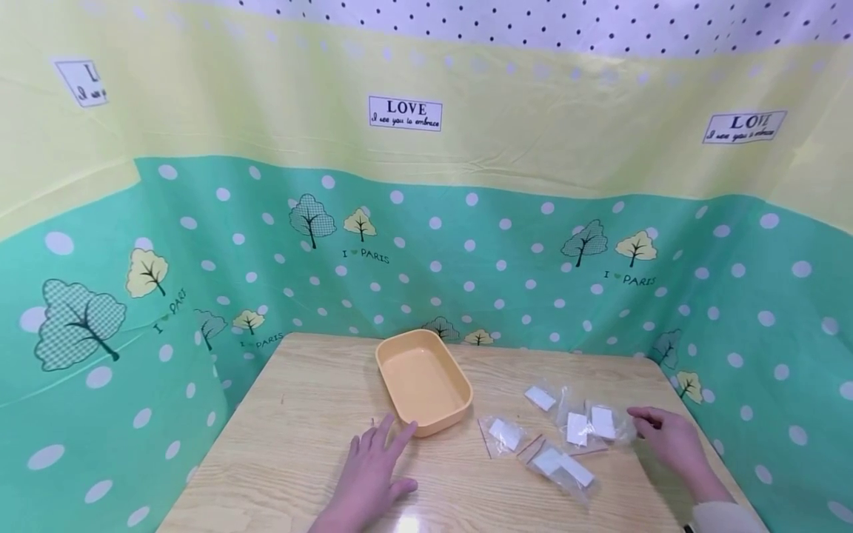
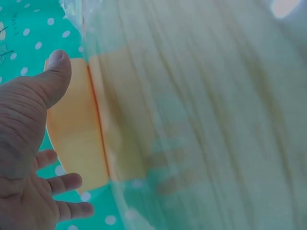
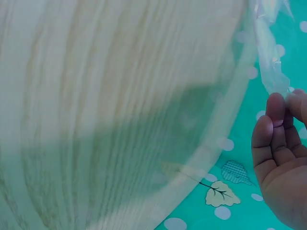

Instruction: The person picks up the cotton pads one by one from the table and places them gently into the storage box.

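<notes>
- Clear plastic bags with white pieces inside lie on the right half of the wooden surface; the nearest lies aslant, a reddish strip at its left end.
- Pale sleeve: on the right forearm, at the bottom edge of the head view.
- Left grip: spread, fingers extended towards the orange tray; the forefinger's tip is at the tray's near corner, though I cannot tell whether it touches.
- Right grip: thumb and fingertips pinching the outer end of the rightmost bag, near the surface's right edge.
- Left bag: flat, beside the tray's near right corner, a reddish strip along its left side.
- Farthest bag: behind the others, its white piece tilted.
- Tray: upright on the surface, turned at an angle, its far end near the back edge.
- Cloth: teal with white dots and printed trees, hanging behind, yellow above.
</notes>
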{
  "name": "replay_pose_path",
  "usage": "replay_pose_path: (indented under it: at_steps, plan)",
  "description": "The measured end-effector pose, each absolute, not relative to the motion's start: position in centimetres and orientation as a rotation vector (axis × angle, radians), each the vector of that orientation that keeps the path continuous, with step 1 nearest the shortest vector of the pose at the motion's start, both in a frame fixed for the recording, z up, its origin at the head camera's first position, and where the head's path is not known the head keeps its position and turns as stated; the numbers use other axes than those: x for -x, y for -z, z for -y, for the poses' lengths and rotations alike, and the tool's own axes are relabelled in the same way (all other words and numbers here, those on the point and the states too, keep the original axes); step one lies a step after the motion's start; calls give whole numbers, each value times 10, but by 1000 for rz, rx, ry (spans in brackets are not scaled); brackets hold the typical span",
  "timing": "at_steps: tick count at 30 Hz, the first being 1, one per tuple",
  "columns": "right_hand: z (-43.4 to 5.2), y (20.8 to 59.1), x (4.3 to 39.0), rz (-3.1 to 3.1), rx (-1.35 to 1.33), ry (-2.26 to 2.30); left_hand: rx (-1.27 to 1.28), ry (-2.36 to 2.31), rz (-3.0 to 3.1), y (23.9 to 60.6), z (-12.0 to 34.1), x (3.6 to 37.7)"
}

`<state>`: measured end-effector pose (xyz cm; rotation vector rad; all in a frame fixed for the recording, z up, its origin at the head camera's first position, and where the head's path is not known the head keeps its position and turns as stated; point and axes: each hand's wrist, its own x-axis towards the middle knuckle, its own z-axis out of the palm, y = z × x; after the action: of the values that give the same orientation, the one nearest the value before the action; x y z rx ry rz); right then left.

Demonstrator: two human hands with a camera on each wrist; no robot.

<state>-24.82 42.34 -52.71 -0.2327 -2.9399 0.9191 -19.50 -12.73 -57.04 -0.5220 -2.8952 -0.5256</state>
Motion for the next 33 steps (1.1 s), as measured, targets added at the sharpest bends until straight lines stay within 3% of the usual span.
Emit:
replay_pose_path:
  at_steps: [13,33]
  plan:
    - [-402,505,239,2683,256,-990,517,449,2906,566,117,192]
    - [-299,484,258,2593,123,-1273,546,431,2929,559,123,202]
